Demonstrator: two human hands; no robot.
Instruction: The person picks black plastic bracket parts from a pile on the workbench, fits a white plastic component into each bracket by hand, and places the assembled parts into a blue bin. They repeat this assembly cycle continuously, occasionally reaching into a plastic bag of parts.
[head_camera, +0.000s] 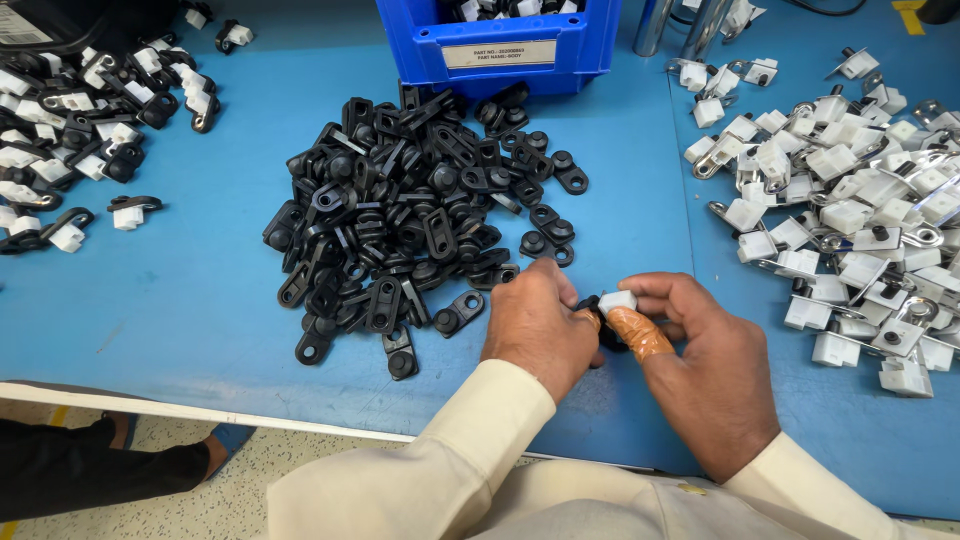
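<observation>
Pressing a white cap (617, 299) onto a black clip (592, 303), both pinched between the hands just above the worktop (200, 300) at the near edge. Left hand (537, 325) clenched around the clip; right hand (705, 365) grips the cap, an orange cot on its thumb (640, 335).

Progress, as a judgement: early to mid.
- Done pile (75, 110) of black-and-white units, far left, modest.
- Black clip heap (420, 210) in the centre, big.
- White cap heap (860, 200) on the right, big.
- Blue bin (500, 40) behind, more parts inside.

So most stock looks unassembled.

Orientation: the cap's long axis runs roughly left-right, tilted slightly, with the cap at the right end toward the right hand. Clip mostly hidden by fingers; can't tell its eyelet direction, or whether the cap is fully seated.
</observation>
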